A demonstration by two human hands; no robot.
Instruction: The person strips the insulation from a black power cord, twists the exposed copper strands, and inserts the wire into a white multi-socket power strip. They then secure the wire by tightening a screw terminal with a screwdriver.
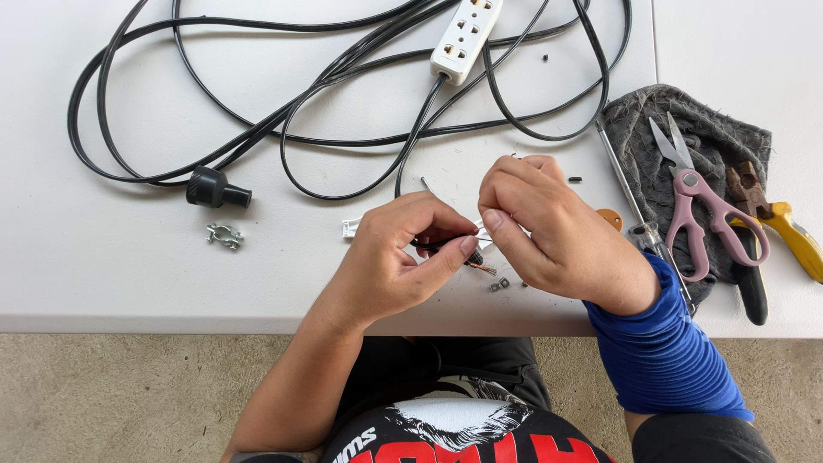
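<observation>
Both hands held close together above the near edge of the white worktop (129, 274). Left hand (403, 257) clenched, thumb and forefinger pinching the stripped end of a black cable (476, 257), bare copper strands showing just past the fingertips. Right hand (549, 227) curled over the same spot, fingers bent inward and touching the cable end; exact grip hidden by the knuckles. Blue sleeve (664, 360) covering the right forearm.

Directly beneath the hands: a small white plastic piece (350, 227) at the left, small metal nuts (498, 285) on the worktop just under the right hand. Small orange disc (610, 219) just beside the right wrist.

Farther back: long black cord (257, 129) lying in loose loops, running into a white power strip (463, 39) at the far edge. Black round plug body (216, 189) lying to the left, a small metal clamp (225, 235) just in front of it.

To the right: grey rag (643, 137) spread on the worktop, carrying pink-handled scissors (699, 201) and yellow-handled pliers (776, 219), with a thin screwdriver (630, 201) along the rag's left edge. Small black screws (574, 179) scattered behind the right hand.
</observation>
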